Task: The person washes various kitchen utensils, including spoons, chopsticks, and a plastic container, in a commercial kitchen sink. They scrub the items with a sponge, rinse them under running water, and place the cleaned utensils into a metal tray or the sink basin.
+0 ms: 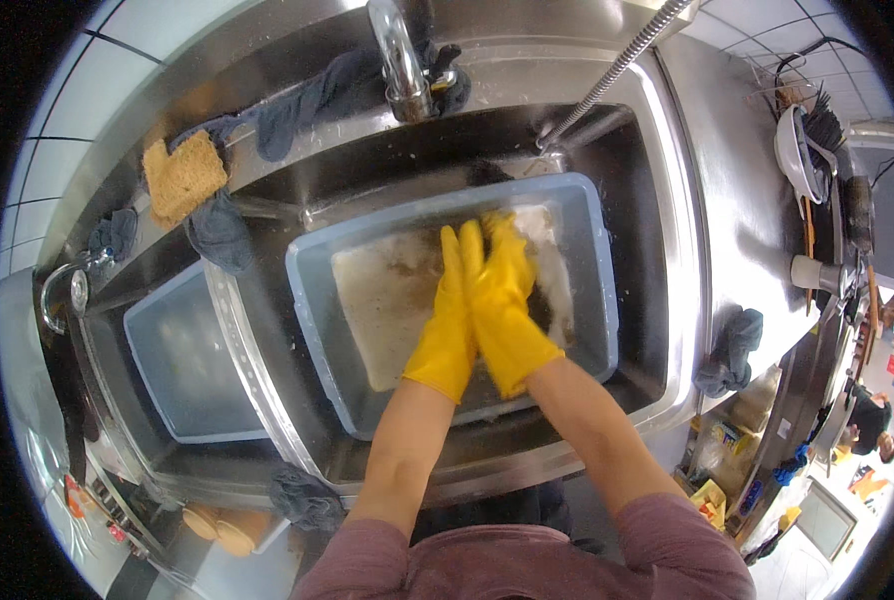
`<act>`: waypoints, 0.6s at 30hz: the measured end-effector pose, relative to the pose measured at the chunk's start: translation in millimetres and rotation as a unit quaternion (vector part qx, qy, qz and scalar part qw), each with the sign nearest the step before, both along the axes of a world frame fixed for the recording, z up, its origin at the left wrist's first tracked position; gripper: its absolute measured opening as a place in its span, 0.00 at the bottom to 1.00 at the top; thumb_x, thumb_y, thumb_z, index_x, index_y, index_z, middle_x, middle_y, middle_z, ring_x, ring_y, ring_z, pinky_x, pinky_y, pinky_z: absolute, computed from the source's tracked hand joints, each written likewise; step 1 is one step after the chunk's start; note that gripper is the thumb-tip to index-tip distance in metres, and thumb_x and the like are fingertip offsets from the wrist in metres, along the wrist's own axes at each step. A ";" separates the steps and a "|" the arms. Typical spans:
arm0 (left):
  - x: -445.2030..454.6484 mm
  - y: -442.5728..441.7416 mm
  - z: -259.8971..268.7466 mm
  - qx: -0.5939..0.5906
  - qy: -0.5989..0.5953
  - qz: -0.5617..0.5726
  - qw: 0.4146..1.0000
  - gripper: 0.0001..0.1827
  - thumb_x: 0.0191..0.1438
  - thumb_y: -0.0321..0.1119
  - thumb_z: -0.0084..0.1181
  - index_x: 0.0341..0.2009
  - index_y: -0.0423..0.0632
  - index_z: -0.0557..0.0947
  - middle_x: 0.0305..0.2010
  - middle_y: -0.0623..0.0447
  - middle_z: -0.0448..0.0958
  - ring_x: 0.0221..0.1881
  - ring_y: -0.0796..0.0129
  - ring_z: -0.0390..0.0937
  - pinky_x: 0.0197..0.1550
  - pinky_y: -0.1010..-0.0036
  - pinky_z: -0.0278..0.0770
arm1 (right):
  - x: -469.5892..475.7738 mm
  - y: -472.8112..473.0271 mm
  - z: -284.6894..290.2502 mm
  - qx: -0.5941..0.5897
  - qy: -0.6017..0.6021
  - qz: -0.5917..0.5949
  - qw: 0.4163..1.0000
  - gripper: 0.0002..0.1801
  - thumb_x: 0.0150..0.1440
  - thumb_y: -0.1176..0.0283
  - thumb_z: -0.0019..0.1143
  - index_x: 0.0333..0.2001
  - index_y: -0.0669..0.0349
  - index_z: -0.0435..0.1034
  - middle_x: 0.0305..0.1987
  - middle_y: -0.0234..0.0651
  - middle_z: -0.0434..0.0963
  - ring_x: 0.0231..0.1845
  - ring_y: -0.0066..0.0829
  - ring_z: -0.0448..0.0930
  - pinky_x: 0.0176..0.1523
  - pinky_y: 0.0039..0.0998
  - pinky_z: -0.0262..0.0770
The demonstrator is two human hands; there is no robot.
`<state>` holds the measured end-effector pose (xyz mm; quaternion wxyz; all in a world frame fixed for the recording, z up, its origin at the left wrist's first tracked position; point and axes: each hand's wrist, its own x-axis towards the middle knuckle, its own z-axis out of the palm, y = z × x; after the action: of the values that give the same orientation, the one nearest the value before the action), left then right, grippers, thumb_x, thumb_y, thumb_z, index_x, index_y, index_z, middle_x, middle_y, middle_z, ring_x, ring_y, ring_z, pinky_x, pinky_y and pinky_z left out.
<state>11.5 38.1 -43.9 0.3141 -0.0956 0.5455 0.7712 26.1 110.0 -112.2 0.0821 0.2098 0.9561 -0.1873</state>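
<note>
Both of my hands wear yellow rubber gloves and meet over a grey-blue plastic tub (pixel 309 330) in the metal sink. My left hand (pixel 454 315) points away from me with its fingers stretched, its side against the other glove. My right hand (pixel 503 300) is blurred at the fingers, and whether anything is between the palms is hidden. Beneath them a pale, roughly rectangular area (pixel 375 322) with brown patches shows in the tub; I cannot tell whether it is cloth or the tub's bottom.
A chrome faucet (pixel 402 67) and a ribbed metal hose (pixel 612 71) reach over the sink. A yellow sponge (pixel 184 176) sits on the ledge, with dark cloths (pixel 219 232) nearby. To the left, another tub (pixel 169 390) stands in a second basin. A person (pixel 871 420) is far right.
</note>
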 end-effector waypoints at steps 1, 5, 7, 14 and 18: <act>-1.9 0.6 -1.2 -0.020 -0.003 0.034 0.999 0.42 0.69 0.70 0.32 0.75 0.55 0.64 0.75 0.49 0.65 0.74 0.58 0.61 0.76 0.63 0.53 | -13.1 7.7 15.4 -0.180 0.076 -0.086 0.977 0.30 0.70 0.53 0.45 0.69 0.59 0.65 0.72 0.58 0.65 0.75 0.55 0.63 0.75 0.56 0.56; -15.7 3.1 -9.1 0.254 -0.148 0.087 0.952 0.39 0.71 0.65 0.32 0.74 0.53 0.66 0.75 0.46 0.65 0.73 0.57 0.62 0.75 0.65 0.54 | -18.8 0.6 77.9 -0.070 0.027 0.011 0.997 0.32 0.68 0.49 0.46 0.66 0.59 0.68 0.72 0.59 0.65 0.70 0.60 0.67 0.69 0.53 0.65; -14.1 11.0 -9.8 0.284 -0.171 0.133 0.934 0.37 0.72 0.63 0.33 0.74 0.52 0.65 0.74 0.45 0.66 0.73 0.58 0.62 0.75 0.63 0.56 | -25.9 5.4 90.1 -0.101 -0.021 -0.014 0.995 0.30 0.68 0.51 0.46 0.65 0.58 0.69 0.69 0.59 0.69 0.67 0.58 0.71 0.65 0.49 0.71; -13.5 19.6 -39.2 0.346 -0.098 0.082 0.929 0.30 0.73 0.54 0.44 0.68 0.46 0.73 0.64 0.49 0.75 0.63 0.60 0.72 0.69 0.67 0.66 | -28.0 18.6 47.7 -0.046 0.212 -0.005 0.976 0.28 0.66 0.47 0.46 0.49 0.62 0.78 0.55 0.56 0.79 0.55 0.62 0.77 0.61 0.54 0.71; -14.0 22.4 -69.3 0.261 -0.261 0.226 0.901 0.35 0.73 0.61 0.35 0.72 0.50 0.67 0.65 0.47 0.74 0.63 0.54 0.72 0.66 0.64 0.69 | -20.8 17.2 32.4 -0.227 0.077 -0.026 0.971 0.32 0.66 0.43 0.43 0.52 0.61 0.78 0.58 0.57 0.78 0.60 0.66 0.75 0.65 0.54 0.68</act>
<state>-2.5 60.5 -113.2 0.2758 -0.3285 0.1865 0.8839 5.2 127.2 -79.7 0.0490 0.1957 0.8863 -0.4168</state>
